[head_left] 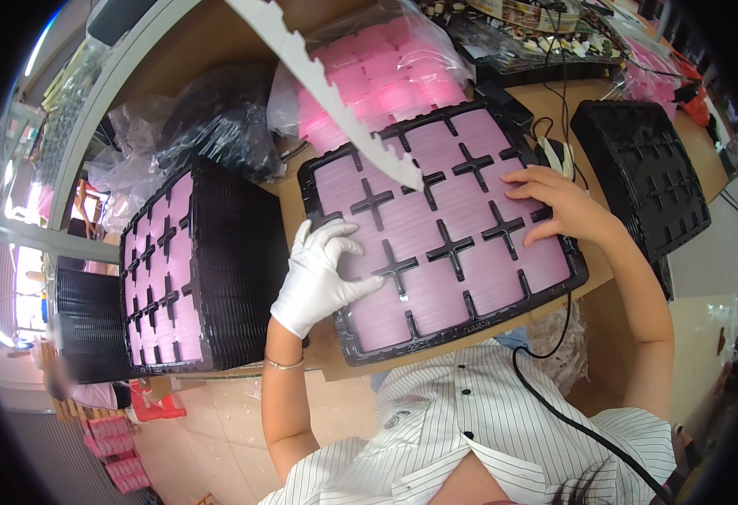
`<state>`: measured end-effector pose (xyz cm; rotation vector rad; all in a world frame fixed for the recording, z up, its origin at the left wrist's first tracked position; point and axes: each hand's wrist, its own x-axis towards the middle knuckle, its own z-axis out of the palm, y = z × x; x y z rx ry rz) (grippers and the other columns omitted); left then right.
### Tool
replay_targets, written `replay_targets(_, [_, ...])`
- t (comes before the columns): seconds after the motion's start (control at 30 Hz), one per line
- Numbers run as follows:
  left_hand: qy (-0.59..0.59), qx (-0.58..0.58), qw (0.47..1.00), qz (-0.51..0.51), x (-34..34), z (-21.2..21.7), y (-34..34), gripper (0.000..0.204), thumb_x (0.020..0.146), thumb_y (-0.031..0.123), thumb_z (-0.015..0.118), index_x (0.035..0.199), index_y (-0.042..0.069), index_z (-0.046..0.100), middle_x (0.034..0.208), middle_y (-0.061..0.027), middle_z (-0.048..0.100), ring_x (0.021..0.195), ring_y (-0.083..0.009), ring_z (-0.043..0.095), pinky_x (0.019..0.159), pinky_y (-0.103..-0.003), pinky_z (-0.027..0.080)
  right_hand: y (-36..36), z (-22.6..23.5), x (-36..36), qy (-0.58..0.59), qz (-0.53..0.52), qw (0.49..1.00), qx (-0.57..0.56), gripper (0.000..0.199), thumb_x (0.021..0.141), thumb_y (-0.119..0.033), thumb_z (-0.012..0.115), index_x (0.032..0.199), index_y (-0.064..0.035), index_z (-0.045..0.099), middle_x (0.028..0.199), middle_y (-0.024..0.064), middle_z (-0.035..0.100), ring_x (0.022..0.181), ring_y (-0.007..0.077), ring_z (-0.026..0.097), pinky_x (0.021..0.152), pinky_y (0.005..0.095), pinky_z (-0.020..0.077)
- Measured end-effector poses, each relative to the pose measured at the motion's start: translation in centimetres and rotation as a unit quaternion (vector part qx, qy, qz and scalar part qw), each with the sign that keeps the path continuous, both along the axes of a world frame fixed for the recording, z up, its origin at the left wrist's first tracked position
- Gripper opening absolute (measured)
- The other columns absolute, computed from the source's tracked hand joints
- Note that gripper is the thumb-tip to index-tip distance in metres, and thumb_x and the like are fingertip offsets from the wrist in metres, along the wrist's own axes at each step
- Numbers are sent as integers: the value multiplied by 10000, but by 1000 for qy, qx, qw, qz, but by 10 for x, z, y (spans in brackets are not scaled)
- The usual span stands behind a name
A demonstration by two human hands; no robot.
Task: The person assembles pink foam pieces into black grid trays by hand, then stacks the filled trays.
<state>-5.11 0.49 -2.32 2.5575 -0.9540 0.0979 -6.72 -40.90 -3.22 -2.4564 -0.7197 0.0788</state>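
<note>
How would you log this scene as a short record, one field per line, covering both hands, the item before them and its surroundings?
Main item: black tray with pink sections between black crosses
Left hand: white-gloved, thumb and fingers apart, at the tray's left side
Right hand: bare, fingers spread, at the tray's right side
Left: stack of black trays, pink showing on its face
Right: more black trays
Behind: pink pieces in clear plastic
Overhead: pale jagged strip, partly covering the tray in view
</note>
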Motion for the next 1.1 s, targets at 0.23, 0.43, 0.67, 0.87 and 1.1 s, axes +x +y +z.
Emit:
replay_targets(0.23, [228,-224,927,197,-72,-15,3,1147,740,354,814,1510,-25,53,1499,-301,226,1391,-370,283,1142,-432,254,-14,-9,-48,3,-31,1000,-2,997,742,-665,621,1480,-71,310,1562,143,248,1476,346,102,1186,488,74])
replay_targets(0.43, [275,-202,904,259,-87,-22,4,865,914,243,615,1512,-41,58,1535,-314,168,1460,-374,144,1173,-398,153,-3,-43,-67,11,-230,947,226,859,943,-699,117,1534,-79,183,1601,112,154,1492,294,4,1185,439,8])
replay_targets(0.67, [252,-250,893,276,-95,23,-8,845,904,165,619,1502,-65,67,1548,-296,162,1458,-349,173,1175,-407,176,-7,-43,-64,-7,-221,954,201,851,942,-695,98,1527,-87,207,1593,110,175,1484,291,29,1181,440,22])
replay_targets(0.87, [162,-405,835,335,-110,96,32,692,817,29,687,1434,-32,379,1447,-156,435,1347,-220,401,1140,-365,278,-14,-48,-81,-24,-216,954,205,809,957,-666,114,1507,-88,249,1575,112,206,1463,287,89,1165,435,80])
replay_targets(1.1, [110,-369,822,420,-105,155,285,493,893,101,652,1350,-22,515,1196,-40,629,1040,-96,576,950,-243,439,-16,-51,-85,-59,-237,941,234,762,975,-631,133,1483,-89,298,1554,115,242,1439,282,158,1147,429,148])
